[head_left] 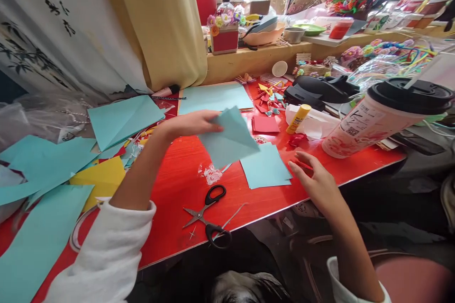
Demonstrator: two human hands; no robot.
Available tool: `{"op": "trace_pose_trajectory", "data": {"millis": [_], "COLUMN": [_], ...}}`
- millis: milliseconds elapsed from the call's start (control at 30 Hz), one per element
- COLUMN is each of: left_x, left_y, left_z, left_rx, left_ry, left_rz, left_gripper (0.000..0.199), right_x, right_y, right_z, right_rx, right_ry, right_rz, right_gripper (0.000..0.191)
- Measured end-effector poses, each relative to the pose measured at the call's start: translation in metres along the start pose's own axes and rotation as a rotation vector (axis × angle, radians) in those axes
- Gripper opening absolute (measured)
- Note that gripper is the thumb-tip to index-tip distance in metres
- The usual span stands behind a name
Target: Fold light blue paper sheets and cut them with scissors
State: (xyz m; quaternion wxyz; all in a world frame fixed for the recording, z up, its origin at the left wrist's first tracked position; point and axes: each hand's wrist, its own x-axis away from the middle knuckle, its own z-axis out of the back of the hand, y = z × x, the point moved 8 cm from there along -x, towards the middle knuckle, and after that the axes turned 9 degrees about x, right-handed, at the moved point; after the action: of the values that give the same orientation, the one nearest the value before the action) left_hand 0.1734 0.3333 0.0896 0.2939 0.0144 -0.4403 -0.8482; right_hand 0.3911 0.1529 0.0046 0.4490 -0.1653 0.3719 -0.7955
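My left hand point(195, 123) grips a light blue paper square point(231, 139) by its upper left edge, above the red table. Just right of that sheet lies a small stack of blue squares point(266, 168), partly overlapped by it in view. My right hand point(311, 175) is at the table's front edge, right of the stack, with fingers apart and nothing in them. Below the held sheet, black-handled scissors point(201, 215) lie with their blades spread. Behind the stack are red paper squares point(265, 124) and a yellow glue stick point(298, 119).
Large blue sheets point(126, 120) and a yellow sheet point(103, 180) cover the left side of the table point(170, 227). A big lidded cup point(369, 118) stands at the right, beside a black object point(320, 90). Craft items crowd the windowsill.
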Motion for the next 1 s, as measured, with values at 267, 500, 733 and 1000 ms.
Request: {"op": "trace_pose_trajectory", "data": {"millis": [267, 500, 733, 1000], "left_x": [-0.074, -0.056, -0.041, -0.044], "left_y": [0.017, 0.017, 0.018, 0.014], "left_z": [-0.107, -0.096, -0.088, -0.108], "left_rx": [-0.292, -0.094, 0.877, 0.779], "left_ry": [0.057, 0.181, 0.282, 0.376], "left_rz": [-0.110, -0.169, -0.338, -0.432], "left_gripper": [0.044, 0.080, 0.050, 0.036], "right_x": [-0.009, -0.010, -0.006, -0.004], "right_y": [-0.010, -0.006, -0.021, -0.039], "right_z": [-0.024, -0.037, -0.008, -0.008], "right_rx": [-0.081, -0.543, -0.685, -0.380], "right_ry": [-0.123, -0.149, 0.216, 0.221], "right_rz": [0.038, 0.026, 0.181, 0.385], "right_gripper": [0.053, 0.039, 0.022, 0.050]}}
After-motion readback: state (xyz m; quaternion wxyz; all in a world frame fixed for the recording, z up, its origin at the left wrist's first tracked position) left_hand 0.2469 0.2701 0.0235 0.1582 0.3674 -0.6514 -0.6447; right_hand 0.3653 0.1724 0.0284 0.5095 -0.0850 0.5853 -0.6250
